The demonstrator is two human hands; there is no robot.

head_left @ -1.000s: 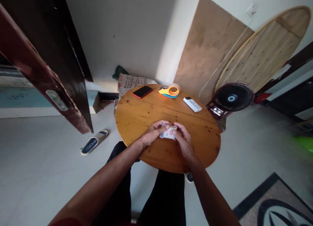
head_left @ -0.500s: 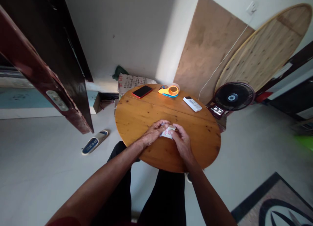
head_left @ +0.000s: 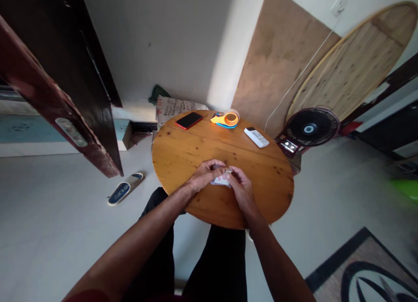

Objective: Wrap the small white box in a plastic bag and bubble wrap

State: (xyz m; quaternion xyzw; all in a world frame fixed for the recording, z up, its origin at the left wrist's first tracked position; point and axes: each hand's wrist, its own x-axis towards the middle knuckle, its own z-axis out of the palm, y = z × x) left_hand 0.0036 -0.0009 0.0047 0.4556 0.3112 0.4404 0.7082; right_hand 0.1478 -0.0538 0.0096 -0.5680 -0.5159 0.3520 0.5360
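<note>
A small whitish packet with reddish marks [head_left: 221, 179] is held between my two hands over the near half of the round wooden table [head_left: 183, 149]. My left hand [head_left: 207, 173] grips its left side, with the thumb across the top. On the right side my right hand [head_left: 241, 184] pinches it between thumb and fingers. The fingers hide parts of the packet, and its print is too small to read.
Along the table's far side lie a red-edged phone [head_left: 189, 120], an orange tape dispenser [head_left: 226, 119] and a white device [head_left: 256, 137]. A black fan [head_left: 308, 129] stands right of the table. A slipper [head_left: 126, 189] is on the floor at left.
The packet's visible face has tilted slightly between my fingers. Both hands keep their hold on it, and the whole view has shifted a little.
</note>
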